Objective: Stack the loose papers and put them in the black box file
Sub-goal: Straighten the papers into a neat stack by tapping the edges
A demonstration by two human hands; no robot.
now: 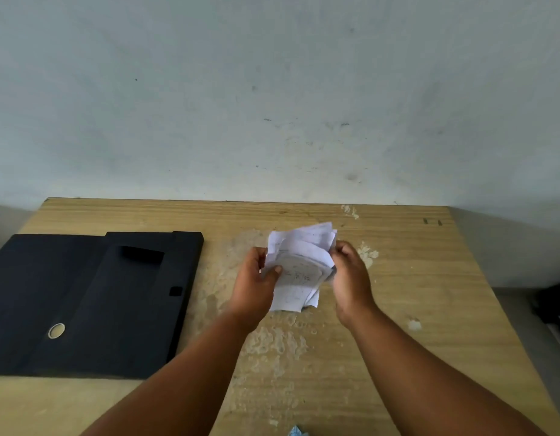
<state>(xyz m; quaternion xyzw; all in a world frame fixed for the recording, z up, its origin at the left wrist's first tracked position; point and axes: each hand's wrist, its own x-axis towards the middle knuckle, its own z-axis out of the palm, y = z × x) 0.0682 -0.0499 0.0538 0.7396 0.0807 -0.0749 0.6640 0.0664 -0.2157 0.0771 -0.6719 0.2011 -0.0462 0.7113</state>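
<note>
A bundle of white loose papers (299, 262) with faint handwriting is held above the middle of the wooden table (414, 278). My left hand (256, 284) grips the bundle's left edge, thumb on top. My right hand (351, 275) grips its right edge. The sheets are uneven and fan out at the top. The black box file (93, 303) lies flat and shut on the table to the left, apart from the papers, with a round metal finger ring (56, 331) on its near side.
A pale wall (272, 89) rises right behind the table's far edge. The tabletop has worn, peeling patches around the centre. A small blue-white scrap (297, 432) shows at the near edge. Dark objects (555, 306) sit on the floor at the right.
</note>
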